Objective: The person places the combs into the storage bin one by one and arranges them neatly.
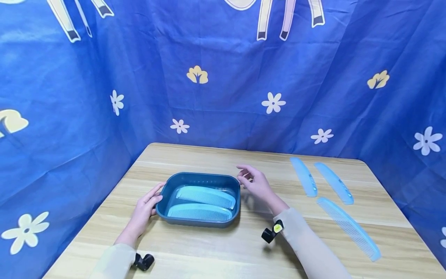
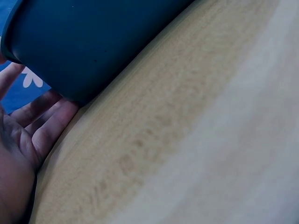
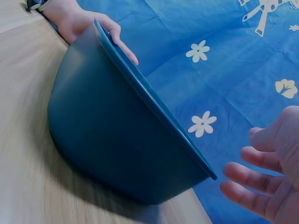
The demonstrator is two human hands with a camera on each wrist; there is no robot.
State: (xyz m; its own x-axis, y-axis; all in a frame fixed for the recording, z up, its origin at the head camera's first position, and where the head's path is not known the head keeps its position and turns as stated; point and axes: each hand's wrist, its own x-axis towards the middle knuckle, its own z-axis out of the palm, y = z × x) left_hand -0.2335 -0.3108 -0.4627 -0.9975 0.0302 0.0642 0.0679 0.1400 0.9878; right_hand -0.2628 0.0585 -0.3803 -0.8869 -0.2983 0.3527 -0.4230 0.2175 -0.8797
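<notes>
A dark blue-green basin [image 1: 195,222] stands on the wooden table with two light blue combs in it, the upper one [image 1: 205,195] and the lower one [image 1: 198,212] both lying lengthwise. At its left end my left hand [image 1: 142,211] grips the rim, thumb over the edge; the left wrist view shows fingers [image 2: 44,123] against the outer wall [image 2: 88,46]. Beside the right end is my right hand [image 1: 258,186], fingers loosely bent and holding nothing. In the right wrist view a gap separates that hand [image 3: 271,168] from the basin [image 3: 117,121].
Three more light blue combs lie at the right of the table: one [image 1: 304,176] nearest the basin, another [image 1: 334,183] beside it, and a longer one [image 1: 350,228] nearer the front. Blue patterned cloth [image 1: 230,97] hangs behind and at both sides of the table [image 1: 209,255].
</notes>
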